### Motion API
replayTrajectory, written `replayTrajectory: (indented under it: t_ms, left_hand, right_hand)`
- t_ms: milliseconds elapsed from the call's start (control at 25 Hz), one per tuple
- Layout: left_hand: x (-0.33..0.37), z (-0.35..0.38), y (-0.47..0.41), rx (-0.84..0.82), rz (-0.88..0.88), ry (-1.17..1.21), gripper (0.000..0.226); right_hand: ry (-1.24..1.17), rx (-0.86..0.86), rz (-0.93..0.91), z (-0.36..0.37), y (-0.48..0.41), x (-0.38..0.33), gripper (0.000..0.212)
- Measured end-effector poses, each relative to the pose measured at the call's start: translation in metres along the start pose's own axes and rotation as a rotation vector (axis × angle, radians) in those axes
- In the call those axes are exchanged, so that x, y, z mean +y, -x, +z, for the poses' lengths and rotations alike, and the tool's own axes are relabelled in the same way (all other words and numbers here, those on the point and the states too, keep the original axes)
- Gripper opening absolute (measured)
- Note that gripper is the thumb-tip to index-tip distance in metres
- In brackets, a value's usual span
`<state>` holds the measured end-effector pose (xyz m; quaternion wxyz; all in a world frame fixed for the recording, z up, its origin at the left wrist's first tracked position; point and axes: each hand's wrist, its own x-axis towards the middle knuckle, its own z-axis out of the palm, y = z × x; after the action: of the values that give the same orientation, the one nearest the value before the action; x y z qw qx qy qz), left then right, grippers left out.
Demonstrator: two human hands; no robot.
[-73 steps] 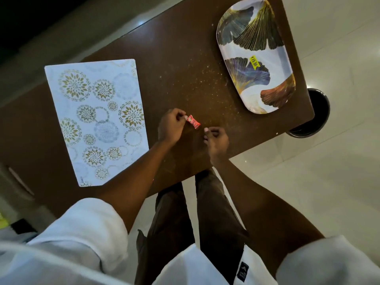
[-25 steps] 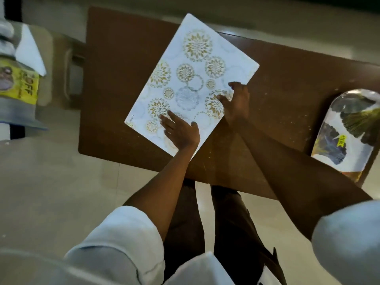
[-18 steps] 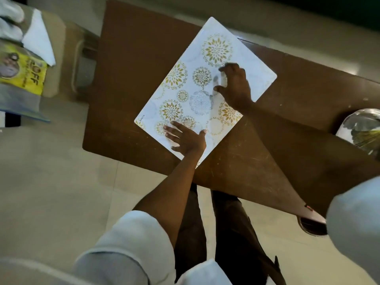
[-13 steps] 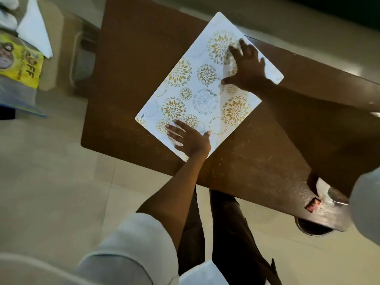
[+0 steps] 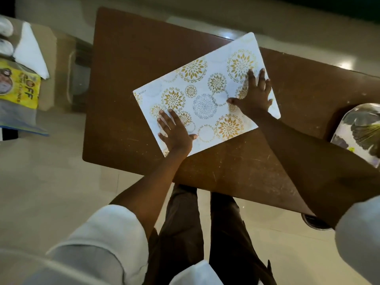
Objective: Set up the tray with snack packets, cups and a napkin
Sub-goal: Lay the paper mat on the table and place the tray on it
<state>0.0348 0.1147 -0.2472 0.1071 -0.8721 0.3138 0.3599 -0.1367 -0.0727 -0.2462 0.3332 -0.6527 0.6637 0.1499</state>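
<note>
Placemat (image 5: pixel 205 95) has swung flatter on the table (image 5: pixel 127 64); left hand (image 5: pixel 174 134) and right hand (image 5: pixel 255 95) still press it, fingers spread.

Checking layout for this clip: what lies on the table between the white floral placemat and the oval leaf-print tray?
Head view: only bare brown tabletop separates the white floral placemat from the oval leaf-print tray; the right forearm crosses nearer the front edge.

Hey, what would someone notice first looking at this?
The white placemat with gold flower circles, lying askew on the brown table, with the left hand and right hand pressed flat on it. At the right edge sits a leaf-patterned tray.
</note>
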Motion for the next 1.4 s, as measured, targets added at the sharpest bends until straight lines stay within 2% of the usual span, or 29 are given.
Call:
replayTrajectory:
  t_ms: [240,600,1400]
  left_hand:
    - [-0.013,-0.026,-0.03,-0.006,0.278,-0.189,0.134]
    - [-0.005,-0.032,-0.04,0.008,0.482,-0.37,0.135]
    - [-0.013,-0.009,-0.012,0.014,0.459,-0.37,0.139]
  right_hand:
    - [-0.167,0.06,0.227,0.032,0.044,0.031,0.118]
    - [-0.324,0.072,0.434,0.056,0.087,0.056,0.119]
    - [-0.31,0.068,0.402,0.068,0.108,0.084,0.118]
